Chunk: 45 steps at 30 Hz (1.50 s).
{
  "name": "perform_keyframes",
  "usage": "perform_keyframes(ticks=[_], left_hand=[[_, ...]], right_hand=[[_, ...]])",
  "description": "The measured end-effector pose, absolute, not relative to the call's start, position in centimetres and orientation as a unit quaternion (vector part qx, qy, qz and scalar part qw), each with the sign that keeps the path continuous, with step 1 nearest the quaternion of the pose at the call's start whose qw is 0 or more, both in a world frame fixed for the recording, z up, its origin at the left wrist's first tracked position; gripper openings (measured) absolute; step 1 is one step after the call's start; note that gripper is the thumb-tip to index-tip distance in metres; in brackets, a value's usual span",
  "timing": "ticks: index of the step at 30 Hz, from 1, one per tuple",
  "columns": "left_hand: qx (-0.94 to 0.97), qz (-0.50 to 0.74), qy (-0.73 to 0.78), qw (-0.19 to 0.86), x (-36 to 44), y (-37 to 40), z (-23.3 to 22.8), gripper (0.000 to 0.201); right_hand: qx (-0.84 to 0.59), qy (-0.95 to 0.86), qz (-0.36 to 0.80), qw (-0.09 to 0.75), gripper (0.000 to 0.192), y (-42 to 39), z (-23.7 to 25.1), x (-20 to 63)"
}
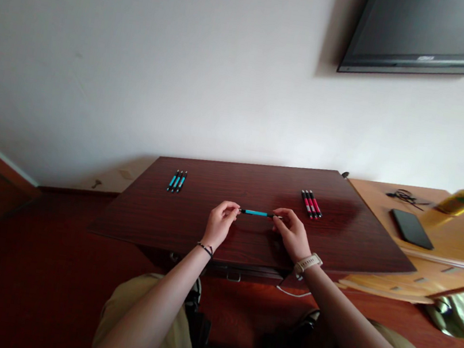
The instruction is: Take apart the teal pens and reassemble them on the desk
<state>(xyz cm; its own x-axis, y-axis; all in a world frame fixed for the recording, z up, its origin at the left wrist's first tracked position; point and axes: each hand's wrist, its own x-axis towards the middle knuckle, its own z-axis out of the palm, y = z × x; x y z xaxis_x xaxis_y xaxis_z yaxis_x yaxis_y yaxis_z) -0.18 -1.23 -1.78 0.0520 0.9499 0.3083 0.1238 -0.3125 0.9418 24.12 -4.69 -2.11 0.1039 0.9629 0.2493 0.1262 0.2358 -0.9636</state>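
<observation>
Between my two hands a blue and black pen [256, 213] is held level above the dark wooden table [214, 174]. My left hand [222, 219] pinches its left end with the fingertips. The right end is pinched by my right hand [292, 232], whose wrist wears a light watch. To the left lie three blue and black pens [177, 181] side by side. Several red and black pens [311, 204] lie in a row on the right part of the table, slightly slanted.
A lighter wooden cabinet [457, 242] adjoins the table on the right. It bears a black phone [411, 229], a dark cable [405, 196] and a yellow can [461, 202]. A television [439, 36] hangs on the wall at upper right.
</observation>
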Motion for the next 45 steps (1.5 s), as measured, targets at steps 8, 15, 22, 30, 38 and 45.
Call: perform_keyframes(ticks=[8,15,22,30,38,45], left_hand=[[0.599,0.537,0.44,0.4,-0.21,-1.29,-1.38,0.021],[0.603,0.531,0.439,0.402,-0.33,-1.3,-1.45,0.02],[0.607,0.531,0.438,0.398,-0.28,-1.3,-1.33,0.019],[0.6,0.534,0.439,0.402,-0.29,-1.32,-1.48,0.019],[0.587,0.543,0.441,0.408,-0.25,-1.13,-1.72,0.02],[0.584,0.539,0.449,0.408,-0.22,-1.28,-1.44,0.02]], right_hand=[[-0.494,-0.565,0.366,0.55,0.034,-4.46,-2.52,24.33],[-0.493,-0.566,0.367,0.549,0.033,-4.41,-2.57,24.36],[-0.494,-0.573,0.359,0.546,0.034,-4.52,-2.37,24.41],[-0.492,-0.57,0.366,0.546,0.031,-4.69,-1.95,24.21],[-0.496,-0.571,0.361,0.546,0.034,-4.83,-1.76,24.01],[-0.492,-0.569,0.371,0.545,0.031,-4.75,-1.9,24.07]])
